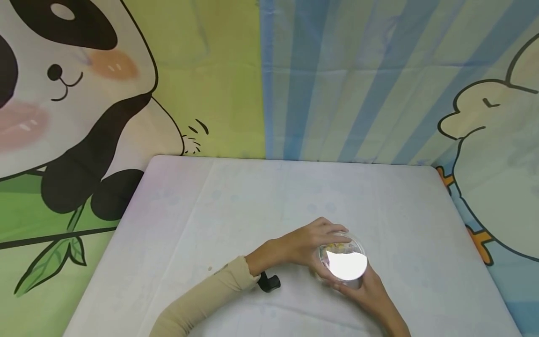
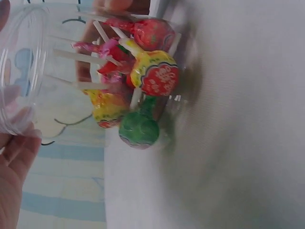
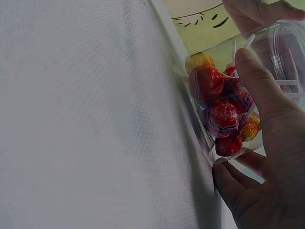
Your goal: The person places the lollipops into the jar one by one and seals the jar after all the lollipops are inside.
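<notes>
A clear plastic jar (image 1: 343, 262) stands upright on the white-covered table, its round lid (image 2: 35, 71) on top reflecting bright light in the head view. Wrapped lollipops fill its lower part, among them a green lollipop (image 2: 139, 130), a yellow-and-red lollipop (image 2: 155, 74) and a red-and-purple lollipop (image 3: 224, 117); their white sticks point up. My left hand (image 1: 317, 243) grips the lid's rim, fingers on the far side and thumb on the near side. With my right hand (image 1: 372, 290) I hold the jar's body from the right, thumb across the wall, fingers low around it.
The white tablecloth (image 1: 252, 201) spreads around the jar, with shallow creases. A small black device (image 1: 268, 282) sits under my left wrist. Behind the table hangs a backdrop (image 1: 227, 79) with a panda, stripes and a white cartoon animal.
</notes>
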Action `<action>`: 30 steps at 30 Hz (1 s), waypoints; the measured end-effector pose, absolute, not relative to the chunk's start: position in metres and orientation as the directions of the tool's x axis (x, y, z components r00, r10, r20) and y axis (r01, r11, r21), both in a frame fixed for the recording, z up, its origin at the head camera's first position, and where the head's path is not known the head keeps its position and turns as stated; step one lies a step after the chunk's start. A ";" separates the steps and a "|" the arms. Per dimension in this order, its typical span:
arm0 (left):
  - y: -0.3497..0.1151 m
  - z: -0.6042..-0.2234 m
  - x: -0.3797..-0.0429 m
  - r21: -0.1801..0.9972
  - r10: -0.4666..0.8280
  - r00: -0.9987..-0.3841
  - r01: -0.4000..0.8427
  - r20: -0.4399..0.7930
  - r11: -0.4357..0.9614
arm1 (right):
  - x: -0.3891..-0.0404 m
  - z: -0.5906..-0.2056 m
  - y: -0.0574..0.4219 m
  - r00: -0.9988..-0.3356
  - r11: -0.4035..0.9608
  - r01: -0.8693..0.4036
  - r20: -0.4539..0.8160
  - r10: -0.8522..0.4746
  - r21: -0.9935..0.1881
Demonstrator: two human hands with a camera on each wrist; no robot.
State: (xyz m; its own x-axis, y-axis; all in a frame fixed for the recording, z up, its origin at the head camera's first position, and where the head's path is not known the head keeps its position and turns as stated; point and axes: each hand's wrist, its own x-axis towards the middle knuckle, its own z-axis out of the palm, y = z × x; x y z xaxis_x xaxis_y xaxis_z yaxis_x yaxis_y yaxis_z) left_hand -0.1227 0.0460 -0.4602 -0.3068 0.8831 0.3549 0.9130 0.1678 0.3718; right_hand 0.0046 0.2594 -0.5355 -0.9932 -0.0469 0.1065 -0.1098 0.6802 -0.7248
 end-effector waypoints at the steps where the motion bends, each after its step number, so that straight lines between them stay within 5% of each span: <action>1: 0.045 -0.463 -0.124 0.386 0.883 -0.301 0.910 0.359 0.153 | 0.005 -0.536 0.259 -0.993 0.681 -0.111 0.108 -0.047 -0.724; 6: 0.043 -0.471 -0.130 0.526 0.870 -0.335 0.844 0.362 0.106 | 0.004 -0.535 0.258 -0.994 0.677 -0.100 0.104 -0.036 -0.729; 12: 0.036 -0.482 -0.137 0.840 0.842 -0.436 0.541 0.316 -0.036 | 0.002 -0.533 0.258 -0.992 0.662 -0.123 0.111 -0.059 -0.739; 17: 0.027 -0.490 -0.143 0.920 0.843 -0.457 0.377 0.283 -0.104 | 0.001 -0.535 0.258 -0.986 0.639 -0.160 0.145 -0.077 -0.753; 25: 0.021 -0.487 -0.136 0.776 0.865 -0.343 0.625 0.366 -0.080 | 0.001 -0.537 0.257 -0.981 0.662 -0.187 0.175 -0.085 -0.726; 30: 0.025 -0.484 -0.127 0.670 0.862 -0.373 0.740 0.342 0.055 | 0.001 -0.535 0.257 -0.981 0.694 -0.184 0.176 -0.084 -0.696</action>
State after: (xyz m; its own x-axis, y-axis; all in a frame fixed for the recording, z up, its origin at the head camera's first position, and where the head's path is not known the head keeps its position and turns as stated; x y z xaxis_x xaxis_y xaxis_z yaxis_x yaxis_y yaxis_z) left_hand -0.1274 0.0254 -0.4836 -0.3731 0.8624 0.3420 0.7405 0.0547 0.6699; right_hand 0.0015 0.2567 -0.5348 -0.9808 -0.0837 0.1762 -0.1843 0.6942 -0.6958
